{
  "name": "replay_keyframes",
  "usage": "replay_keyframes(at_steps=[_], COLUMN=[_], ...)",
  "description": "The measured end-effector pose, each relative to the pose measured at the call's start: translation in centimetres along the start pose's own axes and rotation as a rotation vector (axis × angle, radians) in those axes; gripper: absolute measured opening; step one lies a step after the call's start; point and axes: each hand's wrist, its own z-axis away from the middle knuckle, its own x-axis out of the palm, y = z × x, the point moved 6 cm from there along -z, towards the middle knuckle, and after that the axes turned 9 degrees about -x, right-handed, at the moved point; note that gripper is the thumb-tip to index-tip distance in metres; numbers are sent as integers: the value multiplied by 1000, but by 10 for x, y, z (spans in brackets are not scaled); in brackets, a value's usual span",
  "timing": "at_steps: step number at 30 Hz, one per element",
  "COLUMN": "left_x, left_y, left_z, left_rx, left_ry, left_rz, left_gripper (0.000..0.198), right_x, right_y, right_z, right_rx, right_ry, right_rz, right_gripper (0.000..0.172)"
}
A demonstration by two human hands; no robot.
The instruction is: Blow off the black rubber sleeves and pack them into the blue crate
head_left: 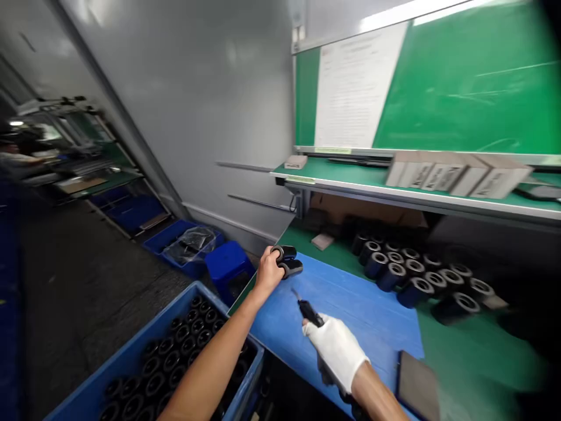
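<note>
While closed around a black bushing-like part [287, 261], bare left hand [268, 272] raised over the far end of blue mat [350, 304], fingers wrapped on its near side; part partly hidden, exact shape unclear. Right hand [335, 351], in white glove, closed on small black-handled tool [310, 313]. Tool's long axis angled up and left, thin tip aimed toward the part; tip near, not touching. Left hand nearer the part.

Lower left: one blue crate [149, 318], packed with black bushings [153, 386], about thirty showing, rest hidden. Right of mat: one dark flat plate [418, 386]. Beyond, on green bench mat [464, 345]: about eighteen similar bushings [414, 291], lying in loose rows. Farther: four white cartons [458, 175] on green shelf [350, 181]; one blue stool [228, 269]; one blue bin [184, 248] holding plastic bag.
</note>
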Motion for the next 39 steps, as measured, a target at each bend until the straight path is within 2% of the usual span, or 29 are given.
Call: replay_keyframes(at_steps=[3,5,7,9,10,12,14,17,20,23,27,30,34,37,39], left_x=[-32,-50,-64,-74,-76,-79,-82,-90,-96,-100,-102,-105,-108,-107,-107], left_y=[-34,-48,-56,-59,-60,-60,-60,-62,-63,-65,-66,-66,-65,-70,-77], left_z=[19,31,43,54,59,67,71,73,73,73,74,75,76,75,75], left_rx=[-91,-101,-84,-50,-18,64,132,189,226,216,187,179,222,159,36], left_ry=[71,114,155,178,166,122,98,114,77,10,-42,-46,-76,-27,98], left_rz=[11,30,44,25,3,-50,-100,-158,-168,-120,-26,52,135,132,180], left_gripper=[41,43,46,47,47,45,43,45,41,39,37,28,23,31,45], right_x=[26,35,38,34,33,37,41,34,30,19,23,17,19,21,27], right_y=[-26,-42,-58,-74,-82,-91,-93,-97,-102,-104,-97,-98,-95,-85,-78], right_z=[-7,-9,-10,-13,-15,-17,-18,-22,-23,-24,-21,-23,-25,-25,-23], right_rx=[39,47,40,-23,-63,-78,-39,-43,-74,-46,24,-38,-64,-11,9], right_ry=[-49,-102,-158,-145,-148,-248,-321,-233,-262,-157,-279,-186,-207,-192,-219], right_rz=[-71,-111,-129,-156,-171,-151,-108,-70,-10,-44,-7,-38,22,26,51], right_gripper=[26,29,28,30,31,31,30,29,25,30,29,33,31,31,27])
